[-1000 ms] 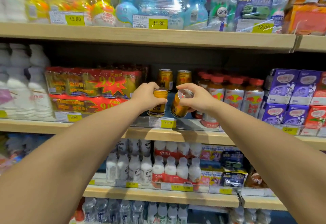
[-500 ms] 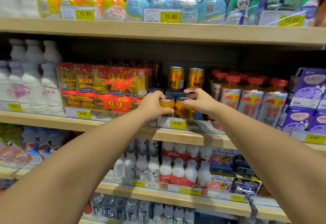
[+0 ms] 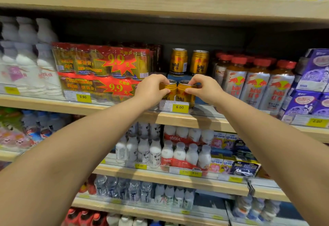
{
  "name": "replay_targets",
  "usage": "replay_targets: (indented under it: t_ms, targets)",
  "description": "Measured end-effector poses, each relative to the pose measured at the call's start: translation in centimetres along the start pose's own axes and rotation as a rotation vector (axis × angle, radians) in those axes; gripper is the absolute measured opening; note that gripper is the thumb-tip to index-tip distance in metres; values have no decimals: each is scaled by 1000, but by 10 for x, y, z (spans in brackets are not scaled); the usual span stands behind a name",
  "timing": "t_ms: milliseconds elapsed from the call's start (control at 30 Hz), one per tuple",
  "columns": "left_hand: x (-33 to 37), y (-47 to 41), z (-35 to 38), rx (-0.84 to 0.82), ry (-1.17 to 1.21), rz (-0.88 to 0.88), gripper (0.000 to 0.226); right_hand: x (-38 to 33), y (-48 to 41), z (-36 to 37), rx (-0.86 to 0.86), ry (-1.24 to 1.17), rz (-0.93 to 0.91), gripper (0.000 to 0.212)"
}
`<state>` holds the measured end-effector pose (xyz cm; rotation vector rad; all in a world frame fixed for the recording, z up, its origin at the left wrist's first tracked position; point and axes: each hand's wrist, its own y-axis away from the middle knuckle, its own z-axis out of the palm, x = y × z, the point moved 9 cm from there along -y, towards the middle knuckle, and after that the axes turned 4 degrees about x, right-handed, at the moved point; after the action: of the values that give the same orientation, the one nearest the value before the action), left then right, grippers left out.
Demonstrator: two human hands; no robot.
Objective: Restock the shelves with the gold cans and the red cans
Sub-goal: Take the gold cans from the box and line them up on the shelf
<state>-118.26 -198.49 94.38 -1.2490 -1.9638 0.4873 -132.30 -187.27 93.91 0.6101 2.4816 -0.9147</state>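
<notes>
On the middle shelf, the left grip and the right grip, both bare hands, each hold one gold can.
At the left of the frame stand white bottles, then red wrapped packs marked 9.9. Just right of the packs, the left grip is curled round the left gold can, fingers over its top. That can touches the right gold can, which the right grip holds the same way. Both cans are upright at the shelf's front, just above the yellow 6.00 price tag. Behind them, two more gold cans stand higher up on a blue box. Bottles with red caps come next, then purple boxes at the right edge.
</notes>
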Motion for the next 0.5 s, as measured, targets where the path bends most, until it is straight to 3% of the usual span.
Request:
replay_targets:
  t_ms: [300,500]
  targets:
    - [3,3,-5,75,-41,-43,27,-6,2,1,94,-1,9,16]
    - [5,2,-5,39,-44,-41,26,-5,4,-1,-50,-79,14,13]
